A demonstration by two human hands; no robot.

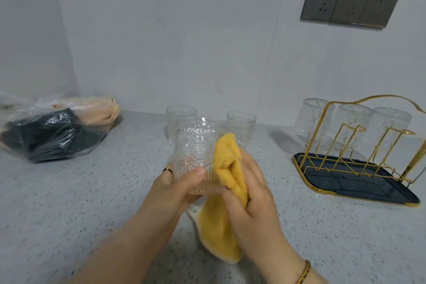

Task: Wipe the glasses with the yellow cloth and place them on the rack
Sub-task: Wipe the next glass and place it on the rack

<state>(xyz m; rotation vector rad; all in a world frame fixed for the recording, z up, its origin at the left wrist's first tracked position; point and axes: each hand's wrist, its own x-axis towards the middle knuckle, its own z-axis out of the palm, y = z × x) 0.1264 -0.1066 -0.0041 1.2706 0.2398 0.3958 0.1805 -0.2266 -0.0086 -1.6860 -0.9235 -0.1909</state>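
My left hand (177, 185) grips a clear ribbed glass (196, 152) near its base, held above the counter with its mouth pointing away from me. My right hand (252, 191) presses the yellow cloth (227, 168) against the glass's right side; the rest of the cloth hangs down below my hands. Two more glasses stand upright behind, one at the left (181, 114) and one at the right (241, 125). The gold wire rack (359, 145) on its dark tray (350, 182) stands at the right, with three glasses (311, 120) upside down on its far pegs.
A clear plastic bag (53, 129) with dark and beige items lies at the back left of the speckled counter (80, 191). Grey wall sockets (349, 4) sit high on the tiled wall. The rack's near pegs (356, 129) hold nothing.
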